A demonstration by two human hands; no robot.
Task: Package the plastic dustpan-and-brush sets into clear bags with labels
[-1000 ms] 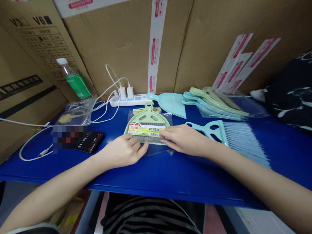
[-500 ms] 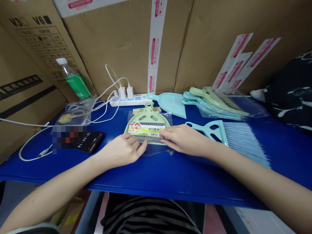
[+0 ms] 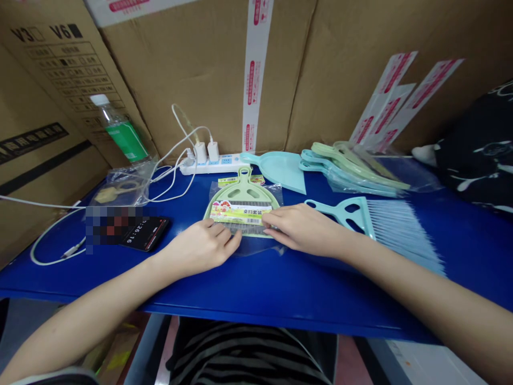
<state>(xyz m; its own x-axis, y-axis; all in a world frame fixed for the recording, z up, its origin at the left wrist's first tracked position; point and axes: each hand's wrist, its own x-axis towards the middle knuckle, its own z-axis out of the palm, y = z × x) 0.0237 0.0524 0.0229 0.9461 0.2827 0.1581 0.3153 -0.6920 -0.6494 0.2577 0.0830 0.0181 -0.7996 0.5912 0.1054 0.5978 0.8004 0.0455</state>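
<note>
A pale green dustpan-and-brush set (image 3: 242, 190) lies in a clear plastic bag on the blue table, its handle pointing away from me. A printed paper label (image 3: 236, 212) crosses the brush, and grey bristles show below it. At the lower left corner, the curled fingers of my left hand (image 3: 208, 243) grip the bagged set, with the thumb along the front edge. Thumb and fingers of my right hand (image 3: 300, 230) pinch its right edge at the end of the label. Just beyond my right hand rests a loose light blue brush (image 3: 356, 216), its bristles to the right.
A light blue dustpan (image 3: 280, 168) lies behind the set, beside more bagged sets (image 3: 352, 168). A power strip (image 3: 216, 164) with white cables, a bottle (image 3: 122, 133), a phone (image 3: 146, 233) and a plastic bag (image 3: 120, 190) stand left. Cardboard (image 3: 192, 64) walls the back.
Both hands and the bagged set stay almost where they were. Only a slight shift of the camera view shows.
</note>
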